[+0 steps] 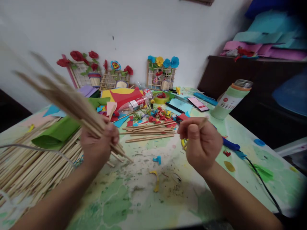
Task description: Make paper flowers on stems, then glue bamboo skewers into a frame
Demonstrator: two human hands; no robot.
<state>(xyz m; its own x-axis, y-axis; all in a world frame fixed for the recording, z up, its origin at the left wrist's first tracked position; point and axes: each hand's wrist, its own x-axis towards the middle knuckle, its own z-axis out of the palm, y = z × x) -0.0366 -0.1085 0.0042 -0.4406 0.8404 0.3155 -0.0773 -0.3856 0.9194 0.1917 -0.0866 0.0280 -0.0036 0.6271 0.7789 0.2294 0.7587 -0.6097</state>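
Note:
My left hand (pixel 99 145) is closed round a bundle of thin wooden sticks (pixel 72 102). The bundle slants up to the left, its upper ends blurred by motion, and its lower ends point down at the table. My right hand (pixel 202 143) is closed, thumb against the fingers, with a short bit of a thin wooden stick (pixel 203 123) showing at the top of the fist; most of it is hidden. Between and beyond my hands lies a small row of wooden sticks (pixel 151 131). Many more loose sticks (pixel 40 169) are spread on the table at the left.
Behind stand stick lattices with paper flowers (pixel 163 72). A plastic bottle (pixel 137 103), paper scraps (pixel 158 115), a phone (pixel 198 104) and a green flask (pixel 230 99) lie or stand across the table (pixel 134 198). A black cord (pixel 261 179) runs at the right, rolled green paper (pixel 56 132) at the left.

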